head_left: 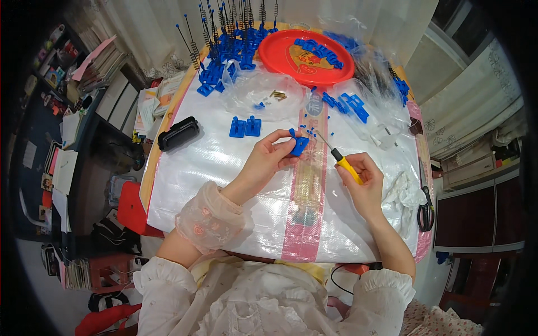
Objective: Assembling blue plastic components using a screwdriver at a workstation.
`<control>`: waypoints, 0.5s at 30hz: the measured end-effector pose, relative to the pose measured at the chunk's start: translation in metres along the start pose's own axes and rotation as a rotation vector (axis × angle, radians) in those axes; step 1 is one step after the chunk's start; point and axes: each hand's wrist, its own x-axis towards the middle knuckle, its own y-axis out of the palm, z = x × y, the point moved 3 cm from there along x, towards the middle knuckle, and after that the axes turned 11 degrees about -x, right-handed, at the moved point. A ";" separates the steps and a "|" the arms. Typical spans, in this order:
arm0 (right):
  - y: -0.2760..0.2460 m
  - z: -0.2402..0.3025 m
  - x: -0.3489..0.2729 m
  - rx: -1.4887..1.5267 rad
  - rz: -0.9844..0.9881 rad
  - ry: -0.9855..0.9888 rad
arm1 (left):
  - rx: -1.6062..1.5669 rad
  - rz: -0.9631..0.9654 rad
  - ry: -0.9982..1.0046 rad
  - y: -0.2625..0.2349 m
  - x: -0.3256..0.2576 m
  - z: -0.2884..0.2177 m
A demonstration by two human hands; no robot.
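My left hand [273,155] pinches a small blue plastic bracket [300,147] above the middle of the table. In my right hand [364,182] is a screwdriver [348,167] with a yellow and black handle; its thin metal shaft points up and left. The tip is near several tiny blue caps [312,132] strewn on the sheet, just right of the bracket. Two more blue brackets [245,127] stand side by side to the left of my left hand. Beyond them, a clear plastic bag [246,95] bears several brass-coloured pins [278,95] and small white bits.
A red tray [274,61] with blue parts sits at the back. Blue pieces with black springs [241,42] crowd the far left. A black case [179,133] lies at left, scissors [426,210] at the right edge, crumpled tissue [404,191] beside them, bagged blue parts [353,106] behind.
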 end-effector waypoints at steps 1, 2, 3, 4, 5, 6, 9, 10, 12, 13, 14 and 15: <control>-0.001 0.002 0.000 -0.090 0.005 -0.050 | 0.003 0.014 0.004 0.000 0.000 0.000; -0.003 0.004 0.000 -0.181 0.009 -0.101 | 0.007 0.028 0.009 0.001 -0.001 0.000; -0.003 0.006 0.000 -0.269 0.015 -0.153 | 0.012 0.041 0.015 0.001 -0.001 -0.001; -0.002 0.008 0.000 -0.277 0.017 -0.142 | 0.018 0.035 0.015 0.001 -0.002 -0.001; 0.000 0.010 -0.002 -0.286 0.018 -0.132 | 0.024 0.029 0.015 0.001 -0.002 -0.001; 0.001 0.012 -0.003 -0.297 0.018 -0.121 | 0.029 0.025 0.015 0.001 -0.003 -0.002; -0.001 0.013 -0.003 -0.323 0.017 -0.129 | 0.028 0.021 0.009 0.004 -0.003 -0.004; -0.001 0.013 -0.003 -0.330 0.011 -0.138 | 0.032 0.025 0.013 0.003 -0.002 -0.003; -0.001 0.015 -0.003 -0.346 -0.001 -0.156 | 0.042 0.036 0.020 0.002 -0.001 -0.002; -0.001 0.017 -0.003 -0.396 -0.006 -0.193 | 0.058 0.026 0.022 0.001 -0.001 -0.002; -0.001 0.021 -0.003 -0.446 -0.010 -0.229 | 0.074 0.016 0.023 0.001 -0.001 -0.001; -0.002 0.024 -0.003 -0.496 -0.015 -0.267 | 0.091 0.007 0.025 0.002 -0.001 -0.001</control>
